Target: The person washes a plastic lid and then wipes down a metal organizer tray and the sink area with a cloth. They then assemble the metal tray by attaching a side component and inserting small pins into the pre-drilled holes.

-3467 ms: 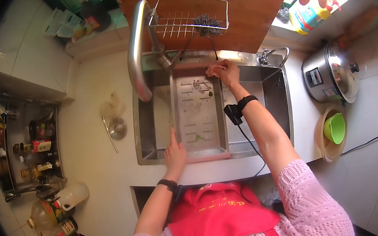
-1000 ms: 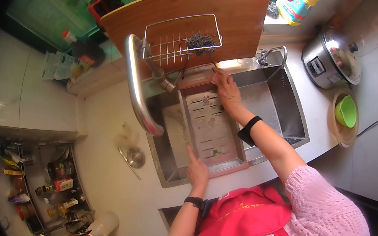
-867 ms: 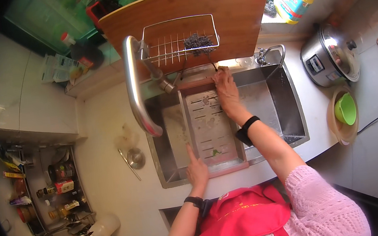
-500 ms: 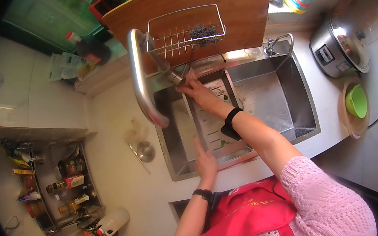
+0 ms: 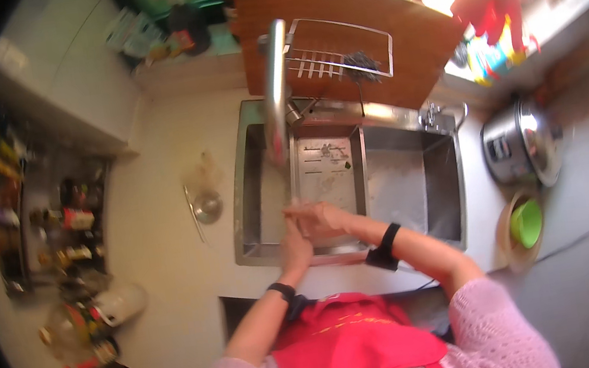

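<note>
My left hand [image 5: 296,248] and my right hand [image 5: 322,221] meet over the near part of the steel sink [image 5: 430,235]. The right lies across the left, palm side down, and they touch. Motion blur and overlap hide most of the fingers, and I see no object in either. Beyond them the tall arched faucet [image 5: 276,85] stands with its spout end above the left basin, a short way past my fingertips. A slotted steel drain tray [image 5: 320,180] with bits of green leaf fills the middle of the sink.
Behind the sink, a wooden board [image 5: 361,16] leans behind a wire rack [image 5: 327,66] holding a scouring pad [image 5: 362,65]. To the right are a steel cooker [image 5: 510,138] and a green bowl [image 5: 526,223]. A small metal dish [image 5: 207,207] and bottles [image 5: 119,305] are left.
My right hand has left the faucet's base and drawn back toward me onto my left hand. The left has moved slightly left and up to meet it. The whole view has shifted.
</note>
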`<state>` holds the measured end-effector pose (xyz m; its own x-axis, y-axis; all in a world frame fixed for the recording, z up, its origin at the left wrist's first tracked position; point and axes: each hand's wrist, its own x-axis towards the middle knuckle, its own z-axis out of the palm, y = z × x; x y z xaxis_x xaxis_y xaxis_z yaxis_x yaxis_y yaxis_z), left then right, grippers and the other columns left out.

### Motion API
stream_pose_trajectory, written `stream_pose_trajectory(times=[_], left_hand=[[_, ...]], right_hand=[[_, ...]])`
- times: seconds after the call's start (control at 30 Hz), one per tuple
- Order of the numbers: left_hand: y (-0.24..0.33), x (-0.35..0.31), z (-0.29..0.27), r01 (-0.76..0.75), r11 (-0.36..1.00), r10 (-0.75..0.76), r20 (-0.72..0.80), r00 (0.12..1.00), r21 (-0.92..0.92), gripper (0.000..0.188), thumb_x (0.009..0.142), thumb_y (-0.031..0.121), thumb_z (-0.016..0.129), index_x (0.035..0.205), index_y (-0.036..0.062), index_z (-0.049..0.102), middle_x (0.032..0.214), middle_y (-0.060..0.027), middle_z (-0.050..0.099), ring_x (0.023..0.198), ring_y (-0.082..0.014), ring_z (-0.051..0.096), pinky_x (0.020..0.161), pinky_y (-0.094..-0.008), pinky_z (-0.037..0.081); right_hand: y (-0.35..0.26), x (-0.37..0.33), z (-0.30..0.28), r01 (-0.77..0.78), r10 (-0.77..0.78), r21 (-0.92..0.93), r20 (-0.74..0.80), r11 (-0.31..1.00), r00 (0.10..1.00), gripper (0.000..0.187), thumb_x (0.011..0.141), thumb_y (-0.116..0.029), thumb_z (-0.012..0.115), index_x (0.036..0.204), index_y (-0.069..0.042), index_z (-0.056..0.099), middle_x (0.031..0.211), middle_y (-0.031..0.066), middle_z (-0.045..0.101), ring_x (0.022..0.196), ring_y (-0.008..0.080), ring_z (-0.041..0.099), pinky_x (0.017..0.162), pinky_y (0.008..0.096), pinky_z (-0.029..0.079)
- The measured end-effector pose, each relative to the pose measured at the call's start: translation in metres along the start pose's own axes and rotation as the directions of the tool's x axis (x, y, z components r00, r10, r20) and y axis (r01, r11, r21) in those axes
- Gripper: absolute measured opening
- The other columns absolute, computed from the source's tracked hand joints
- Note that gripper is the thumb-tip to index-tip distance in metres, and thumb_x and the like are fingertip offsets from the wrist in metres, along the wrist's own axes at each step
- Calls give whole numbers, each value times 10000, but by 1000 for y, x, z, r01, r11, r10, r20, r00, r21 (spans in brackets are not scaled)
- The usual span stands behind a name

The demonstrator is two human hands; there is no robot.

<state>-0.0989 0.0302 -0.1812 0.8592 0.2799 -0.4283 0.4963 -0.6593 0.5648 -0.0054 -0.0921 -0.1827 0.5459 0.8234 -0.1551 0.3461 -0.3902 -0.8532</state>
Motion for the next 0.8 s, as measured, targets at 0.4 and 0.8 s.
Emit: stream_pose_trajectory(times=[0.4,0.8], left_hand=[[-31,-5,17,-233,970,243,-290,926,68,396,958,223,449,1313,48,435,756,-230,654,714,-433,640,630,-521,505],[-9,6,9,-143,984,156,-122,980,107,465,954,239,474,1399,126,395,726,-247,631,687,-446,621,615,-546,474]], right_hand=[[26,74,-76,55,377,641,-516,766,769,400,891,-128,611,1269,-25,532,1056,80,623,939,169,618,775,256,490],[72,55,12,-117,317,377,-530,919,786,154,896,-153,600,1000,-48,555,860,62,590,831,141,547,717,287,456]])
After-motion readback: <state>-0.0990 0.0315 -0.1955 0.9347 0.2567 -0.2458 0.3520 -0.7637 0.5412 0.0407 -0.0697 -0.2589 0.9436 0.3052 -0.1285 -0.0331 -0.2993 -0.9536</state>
